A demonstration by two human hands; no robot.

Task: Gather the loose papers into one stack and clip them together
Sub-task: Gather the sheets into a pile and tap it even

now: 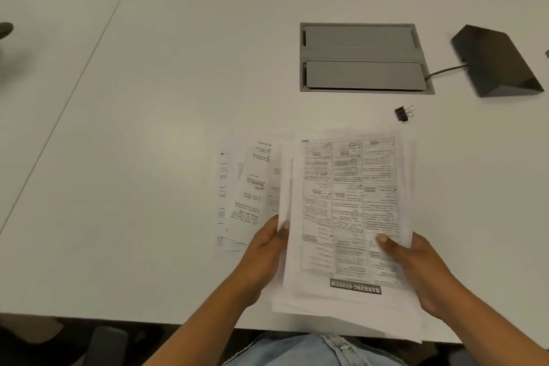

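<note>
A stack of printed papers [349, 211] lies at the near edge of the white table, its top sheet a grid of text boxes seen upside down. My left hand [264, 255] grips the stack's left edge, thumb on top. My right hand [416, 270] grips its right edge, thumb pressed on the top sheet. Several loose sheets [246, 196], one handwritten, lie fanned out to the left, partly under the stack. A black binder clip [402, 113] rests on the table beyond the stack's far right corner, apart from both hands.
A grey recessed cable hatch [364, 57] sits in the table [148, 98] behind the papers. A black wedge-shaped device [496, 61] with a cable stands at the far right. The table's front edge runs just under the stack, above my lap.
</note>
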